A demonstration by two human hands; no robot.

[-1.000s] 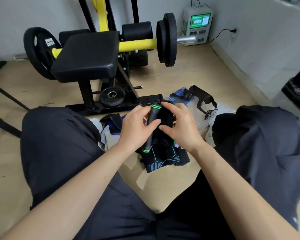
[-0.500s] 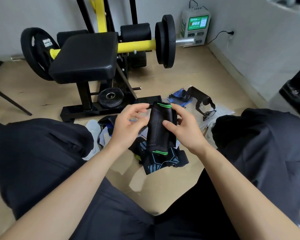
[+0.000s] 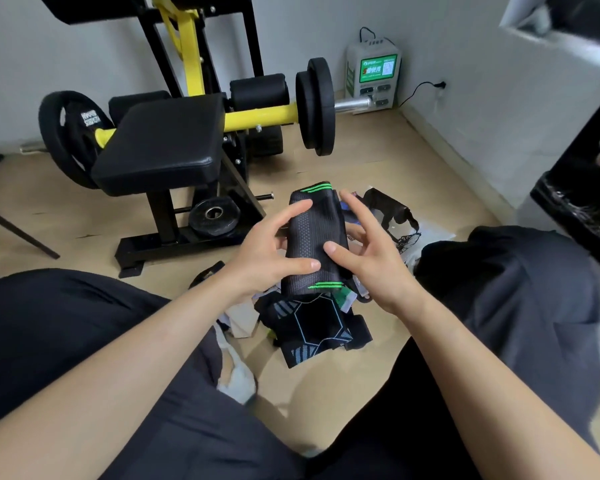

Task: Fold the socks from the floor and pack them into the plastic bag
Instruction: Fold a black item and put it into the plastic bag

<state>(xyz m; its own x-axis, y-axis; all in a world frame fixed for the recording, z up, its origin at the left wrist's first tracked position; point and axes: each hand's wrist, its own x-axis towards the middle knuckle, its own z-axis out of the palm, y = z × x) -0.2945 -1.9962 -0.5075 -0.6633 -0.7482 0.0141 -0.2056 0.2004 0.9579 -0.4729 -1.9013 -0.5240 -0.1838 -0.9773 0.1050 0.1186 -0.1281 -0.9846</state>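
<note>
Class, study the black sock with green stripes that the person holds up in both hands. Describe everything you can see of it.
The black sock is a stretchy-looking knit with a dotted texture; thin bright green stripes cross its top and bottom ends. It forms a flat, nearly upright oblong, held above the sock pile on the floor. The left hand grips its left edge, thumb and forefinger on the front; the right hand pinches its right edge, thumb on the front.
</note>
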